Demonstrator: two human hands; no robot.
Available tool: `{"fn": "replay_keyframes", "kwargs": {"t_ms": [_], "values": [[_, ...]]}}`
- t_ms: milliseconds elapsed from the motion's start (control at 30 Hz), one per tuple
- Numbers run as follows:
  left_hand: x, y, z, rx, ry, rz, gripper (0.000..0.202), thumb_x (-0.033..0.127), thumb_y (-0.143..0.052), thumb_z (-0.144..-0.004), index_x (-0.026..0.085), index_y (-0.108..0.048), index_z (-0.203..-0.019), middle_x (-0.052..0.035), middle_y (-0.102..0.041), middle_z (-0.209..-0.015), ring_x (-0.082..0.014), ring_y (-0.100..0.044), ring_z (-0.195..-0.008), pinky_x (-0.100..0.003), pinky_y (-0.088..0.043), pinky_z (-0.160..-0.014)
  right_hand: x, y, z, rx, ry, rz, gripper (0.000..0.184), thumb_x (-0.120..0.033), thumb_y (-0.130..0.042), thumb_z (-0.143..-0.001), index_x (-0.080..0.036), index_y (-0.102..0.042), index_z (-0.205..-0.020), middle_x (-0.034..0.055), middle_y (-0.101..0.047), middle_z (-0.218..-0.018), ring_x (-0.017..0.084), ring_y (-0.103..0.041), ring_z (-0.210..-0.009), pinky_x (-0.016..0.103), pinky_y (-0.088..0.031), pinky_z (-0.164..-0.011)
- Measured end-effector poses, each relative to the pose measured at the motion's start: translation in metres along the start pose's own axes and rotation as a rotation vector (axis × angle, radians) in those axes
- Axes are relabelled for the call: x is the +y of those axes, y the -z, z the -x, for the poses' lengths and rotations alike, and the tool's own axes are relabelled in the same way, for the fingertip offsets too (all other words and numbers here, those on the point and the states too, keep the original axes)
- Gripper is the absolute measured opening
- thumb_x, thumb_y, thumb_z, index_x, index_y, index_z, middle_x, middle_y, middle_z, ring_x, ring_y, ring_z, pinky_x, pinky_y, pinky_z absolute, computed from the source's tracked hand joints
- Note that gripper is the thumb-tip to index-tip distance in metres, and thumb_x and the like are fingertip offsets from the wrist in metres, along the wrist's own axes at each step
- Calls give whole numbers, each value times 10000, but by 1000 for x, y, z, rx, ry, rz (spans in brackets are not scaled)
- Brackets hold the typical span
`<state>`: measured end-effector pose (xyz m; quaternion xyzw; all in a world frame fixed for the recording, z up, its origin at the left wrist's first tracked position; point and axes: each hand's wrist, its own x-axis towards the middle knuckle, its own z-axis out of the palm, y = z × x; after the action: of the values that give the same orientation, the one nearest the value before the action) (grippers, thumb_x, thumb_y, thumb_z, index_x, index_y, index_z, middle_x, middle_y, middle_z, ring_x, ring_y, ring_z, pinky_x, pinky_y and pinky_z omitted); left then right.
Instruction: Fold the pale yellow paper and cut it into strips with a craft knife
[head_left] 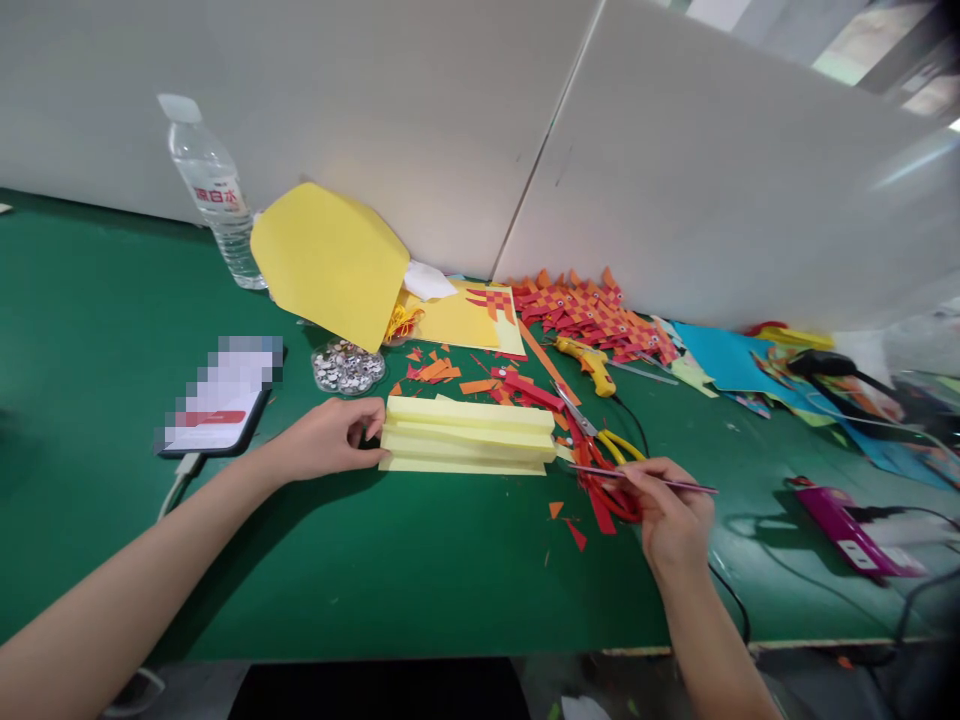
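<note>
My left hand (330,438) pinches the left end of a pale yellow paper (469,436) folded in long pleats, which lies flat on the green table (420,570). My right hand (671,515) is closed round a thin pink stick or pencil (645,479) that points left and right above the table. Just left of that hand lie scissors with yellow handles (600,435) among red paper strips (604,500).
A phone (217,400) on a cable lies at the left, a water bottle (214,190) behind it. A dish of googly eyes (347,367), a yellow sheet (330,262), woven red-orange paper fish (592,310), a yellow glue gun (589,362), blue paper (724,360) and a pink power strip (851,527) surround the work.
</note>
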<state>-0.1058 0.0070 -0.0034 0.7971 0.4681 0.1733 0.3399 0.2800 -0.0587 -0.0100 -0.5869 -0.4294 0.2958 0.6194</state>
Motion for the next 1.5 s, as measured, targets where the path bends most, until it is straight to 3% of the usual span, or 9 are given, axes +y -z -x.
{"fn": "replay_keyframes", "kwargs": {"t_ms": [100,200,267,400,533,633,767,1367,1500], "values": [[1,0,0,-3,0,9,295,328,-622,-713,206,-356,-677,94,-418,-514,-76,-367,-491,-176,-281,-475,-3,0,10,61,121,-17,43,-184,-672,-637,-190,-651,-599,11,-626,-561,174,-592,-460,314,-473,-469],[1,1,0,1,-7,6,291,328,-624,-710,207,-362,-677,92,-421,-517,-79,-372,-494,-178,-282,-476,-11,-15,26,106,193,-158,76,-170,-629,-668,-205,-643,-602,-3,-604,-572,148,-568,-438,278,-446,-430],[2,1,0,4,-10,3,289,326,-623,-709,207,-362,-676,91,-423,-516,-80,-374,-493,-179,-283,-476,-19,-33,36,13,188,-175,79,-190,-627,-696,-212,-654,-625,1,-612,-593,154,-578,-451,285,-453,-438],[1,0,0,6,-11,2,287,325,-620,-707,206,-360,-674,91,-427,-514,-79,-376,-491,-179,-280,-476,-33,-71,48,-321,84,16,95,-276,-654,-759,-215,-668,-688,19,-647,-606,195,-635,-582,317,-504,-568],[0,0,0,7,-21,0,283,317,-618,-707,204,-359,-677,92,-430,-515,-76,-372,-485,-177,-275,-474,-38,-97,51,-444,43,72,120,-314,-649,-786,-209,-660,-728,21,-676,-645,196,-652,-643,300,-500,-611],[-1,0,0,3,-22,-1,279,306,-618,-705,204,-360,-677,89,-436,-527,-76,-377,-493,-176,-279,-476,-37,-104,49,-474,33,83,129,-319,-646,-792,-208,-660,-728,19,-679,-647,191,-650,-650,296,-498,-629],[0,1,0,-5,-15,1,271,311,-615,-706,205,-367,-683,86,-435,-529,-79,-380,-498,-178,-282,-475,-32,-95,41,-413,10,68,146,-334,-677,-750,-208,-656,-679,11,-663,-621,193,-646,-621,311,-516,-626],[-3,-2,0,-5,-2,20,292,327,-622,-715,207,-358,-682,99,-404,-513,-75,-357,-490,-171,-273,-464,0,-10,-3,-156,-29,27,76,-248,-700,-684,-187,-666,-652,12,-656,-605,197,-641,-561,328,-514,-579],[-3,-2,-1,-2,-8,14,296,322,-628,-711,205,-357,-681,97,-405,-533,-73,-363,-497,-170,-278,-465,-4,6,-10,-33,55,75,74,-229,-702,-660,-184,-660,-620,12,-645,-551,192,-620,-500,316,-488,-513]]}}
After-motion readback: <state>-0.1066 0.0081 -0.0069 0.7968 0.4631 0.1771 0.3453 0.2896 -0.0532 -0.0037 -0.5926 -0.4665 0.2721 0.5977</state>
